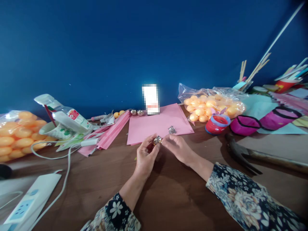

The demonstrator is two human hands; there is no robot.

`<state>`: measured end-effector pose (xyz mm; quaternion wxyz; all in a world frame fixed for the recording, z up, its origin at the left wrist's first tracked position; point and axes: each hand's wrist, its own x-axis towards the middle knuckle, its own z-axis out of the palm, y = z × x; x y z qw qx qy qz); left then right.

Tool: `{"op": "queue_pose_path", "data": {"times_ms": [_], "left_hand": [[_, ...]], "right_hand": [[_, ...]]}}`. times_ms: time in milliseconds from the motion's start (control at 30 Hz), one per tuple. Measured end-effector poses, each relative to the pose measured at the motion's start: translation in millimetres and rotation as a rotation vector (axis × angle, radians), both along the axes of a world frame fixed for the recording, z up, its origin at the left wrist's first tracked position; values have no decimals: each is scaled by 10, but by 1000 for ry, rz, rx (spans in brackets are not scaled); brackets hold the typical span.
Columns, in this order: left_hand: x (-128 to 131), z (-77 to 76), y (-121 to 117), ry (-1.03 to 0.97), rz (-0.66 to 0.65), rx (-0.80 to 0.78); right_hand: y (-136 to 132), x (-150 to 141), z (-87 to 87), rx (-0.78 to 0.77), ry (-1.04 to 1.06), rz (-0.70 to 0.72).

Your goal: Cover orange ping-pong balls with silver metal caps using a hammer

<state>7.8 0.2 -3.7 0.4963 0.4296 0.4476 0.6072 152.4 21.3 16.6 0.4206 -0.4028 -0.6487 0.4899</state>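
My left hand point(146, 158) is closed around a small shiny ball point(157, 140) that looks silver and gold, held above the brown table. My right hand point(179, 149) meets it from the right, its thumb and fingertips pinched together at the ball's edge. Whether those fingertips hold a separate small piece cannot be made out. Just beyond the hands lies a small heap of silvery bits point(172, 129) on pink paper sheets point(158, 125). Two silver balls point(137, 112) sit at the paper's far left corner.
Bags of orange balls lie at left point(21, 134) and right point(209, 106). A hammer point(262, 155) rests at right, near a red cup point(217, 124) and magenta pouches point(245, 124). Pink strips point(115, 130), a bottle point(77, 118), a white cable and a power strip point(31, 199) occupy the left.
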Motion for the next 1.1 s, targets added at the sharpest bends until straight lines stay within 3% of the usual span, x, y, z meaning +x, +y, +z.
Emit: {"op": "queue_pose_path", "data": {"times_ms": [800,1100], "left_hand": [[7,34,-9,-29,0,-30],[27,34,-3,17,56,11]], "right_hand": [[-14,0,6,-41,9,25],[-10,1,19,-50,-8,14]]}}
